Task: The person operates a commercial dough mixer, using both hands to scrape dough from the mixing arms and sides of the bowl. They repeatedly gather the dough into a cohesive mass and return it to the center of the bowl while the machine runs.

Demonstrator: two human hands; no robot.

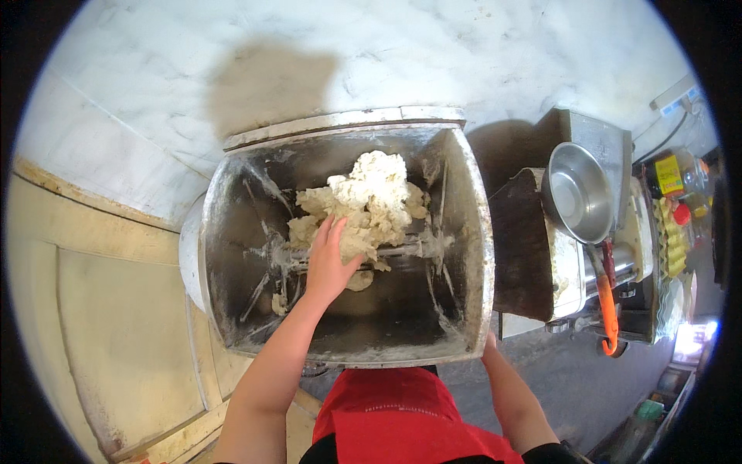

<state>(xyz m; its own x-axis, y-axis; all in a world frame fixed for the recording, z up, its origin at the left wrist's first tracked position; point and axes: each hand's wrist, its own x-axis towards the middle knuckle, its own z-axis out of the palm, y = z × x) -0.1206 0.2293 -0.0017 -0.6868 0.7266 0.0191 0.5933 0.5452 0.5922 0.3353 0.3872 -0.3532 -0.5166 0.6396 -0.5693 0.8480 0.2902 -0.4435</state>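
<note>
A large metal dough mixer's tub [484, 232] stands open before me, its inside dusted and smeared with flour. Shaggy pale dough [379, 185] lies heaped around the mixer's horizontal shaft [406, 249]. My left hand [333, 261] reaches into the tub, fingers spread, resting against the near left part of the dough. My right hand [491, 343] is at the outside of the tub's near right corner; the tub's wall hides most of it, so its grip does not show.
Right of the tub, a steel bowl [571, 194] sits on a floury machine, beside a tool with an orange handle [607, 313]. Farther right are a yellow egg tray [669, 238] and bottles. A marbled wall [406, 58] rises behind; a cream door [122, 325] stands left.
</note>
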